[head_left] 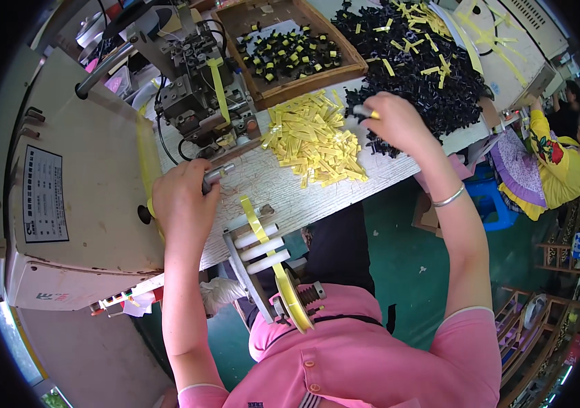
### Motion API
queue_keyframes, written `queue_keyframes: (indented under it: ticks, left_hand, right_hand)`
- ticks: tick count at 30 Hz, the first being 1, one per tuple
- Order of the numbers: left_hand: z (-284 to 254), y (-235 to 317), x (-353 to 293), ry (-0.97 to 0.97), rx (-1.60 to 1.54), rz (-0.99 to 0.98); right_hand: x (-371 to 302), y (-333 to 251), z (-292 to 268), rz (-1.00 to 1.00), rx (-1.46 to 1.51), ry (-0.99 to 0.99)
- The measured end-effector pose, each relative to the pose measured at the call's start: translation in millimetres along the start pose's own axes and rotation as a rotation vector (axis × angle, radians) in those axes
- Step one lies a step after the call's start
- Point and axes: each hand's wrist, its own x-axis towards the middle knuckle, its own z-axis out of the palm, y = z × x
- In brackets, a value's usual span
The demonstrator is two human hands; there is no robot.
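My left hand (184, 202) is at the table's left edge, its fingers closed around a short metal cylinder (218, 175) beside the small metal machine (198, 102). Over the border between two heaps, my right hand (400, 124) has its fingers pinched together. A pale grey tip with a yellow band shows at those fingers; whether it is a held part or a finger cover is unclear. Just left of this hand lies a pile of short yellow strips (313, 141). Behind and to its right spreads a large heap of small black parts (433, 92).
A wooden tray (307, 83) with black-and-yellow pieces stands at the back. Near my lap, yellow tape runs over white rollers (262, 250) from a reel (294, 306). A large beige machine housing (86, 170) borders the left. Another person in yellow (555, 160) sits far right.
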Motion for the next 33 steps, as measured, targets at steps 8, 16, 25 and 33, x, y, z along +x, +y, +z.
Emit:
queue_keyframes:
  ticks: [8, 16, 25, 33]
  left_hand:
    - [-1, -6, -4, -0.014, 0.030, -0.025]
    - [5, -6, 0, -0.041, 0.020, -0.064]
    - [2, -3, 4, -0.062, 0.034, -0.064]
    - [5, -5, 4, -0.050, 0.035, -0.051]
  right_hand:
    - [12, -61, -2, 0.033, 0.815, 0.011]
    - [21, -164, 34, -0.143, 0.607, -0.039]
    - [19, -154, 40, -0.316, 0.819, 0.215]
    - [12, -153, 41, 0.116, 1.417, -0.213]
